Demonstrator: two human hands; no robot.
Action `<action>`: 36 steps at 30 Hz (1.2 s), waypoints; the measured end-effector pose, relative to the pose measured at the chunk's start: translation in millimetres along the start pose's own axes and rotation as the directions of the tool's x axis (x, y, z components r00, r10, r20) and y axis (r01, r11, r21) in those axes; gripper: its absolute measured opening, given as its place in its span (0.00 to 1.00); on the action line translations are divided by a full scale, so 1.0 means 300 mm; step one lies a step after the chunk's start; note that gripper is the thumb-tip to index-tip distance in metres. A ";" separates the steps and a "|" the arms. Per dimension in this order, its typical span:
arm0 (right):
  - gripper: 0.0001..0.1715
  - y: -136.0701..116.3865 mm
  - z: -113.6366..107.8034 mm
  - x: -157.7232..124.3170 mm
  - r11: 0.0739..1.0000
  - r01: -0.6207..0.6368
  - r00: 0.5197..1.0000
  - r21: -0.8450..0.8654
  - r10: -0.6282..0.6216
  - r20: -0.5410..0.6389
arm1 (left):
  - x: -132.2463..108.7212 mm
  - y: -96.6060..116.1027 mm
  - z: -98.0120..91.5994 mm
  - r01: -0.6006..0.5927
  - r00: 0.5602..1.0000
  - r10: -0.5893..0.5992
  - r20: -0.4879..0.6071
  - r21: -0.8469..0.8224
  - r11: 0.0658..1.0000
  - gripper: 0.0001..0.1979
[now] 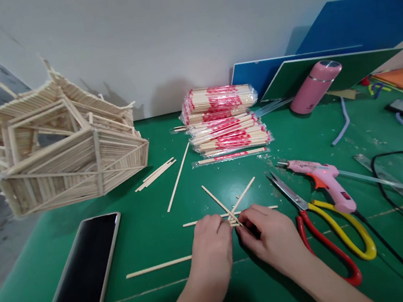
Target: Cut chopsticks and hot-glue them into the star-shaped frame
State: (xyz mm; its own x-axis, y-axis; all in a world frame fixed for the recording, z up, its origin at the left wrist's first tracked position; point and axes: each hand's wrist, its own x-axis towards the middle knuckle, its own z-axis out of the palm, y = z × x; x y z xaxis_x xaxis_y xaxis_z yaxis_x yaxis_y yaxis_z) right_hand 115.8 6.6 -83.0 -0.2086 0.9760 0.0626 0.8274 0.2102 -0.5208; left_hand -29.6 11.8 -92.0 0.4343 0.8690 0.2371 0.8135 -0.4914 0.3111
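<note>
My left hand [212,244] and my right hand [269,234] meet low over the green table, both with fingers closed on thin wooden chopsticks. Two chopsticks cross in an X between them: one leans up to the left [213,198], the other up to the right [245,192]. A third chopstick [192,222] lies level behind the X and passes behind my fingers. The crossing ends are partly hidden by my fingertips. Another chopstick [158,267] lies on the table, its right end hidden by my left hand.
A wooden-stick house model [74,154] stands left, a phone [81,283] in front. Wrapped chopstick packs [225,122] lie against the wall, near loose sticks [156,174]. To the right are scissors [302,204], a pink corded glue gun [321,179] and a pink flask [314,87].
</note>
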 end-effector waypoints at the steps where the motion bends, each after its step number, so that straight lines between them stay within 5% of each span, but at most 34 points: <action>1: 0.06 0.000 -0.001 0.001 1.000 0.000 1.000 -0.001 0.000 0.000 | 0.000 -0.001 0.000 -0.005 1.000 0.005 -0.001 0.002 1.000 0.11; 36: 0.05 0.008 -0.031 0.007 0.996 0.086 0.996 -0.041 -0.084 0.034 | 0.001 0.008 -0.021 0.010 1.000 -0.010 0.003 0.020 1.000 0.15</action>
State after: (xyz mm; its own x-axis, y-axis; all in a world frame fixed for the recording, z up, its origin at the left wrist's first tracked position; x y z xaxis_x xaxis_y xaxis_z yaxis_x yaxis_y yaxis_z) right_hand 122.2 9.7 -76.2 -0.2949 0.9524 0.0775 0.8270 0.2951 -0.4786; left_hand -29.7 10.6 -85.4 0.4273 0.8741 0.2310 0.8254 -0.4815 0.2949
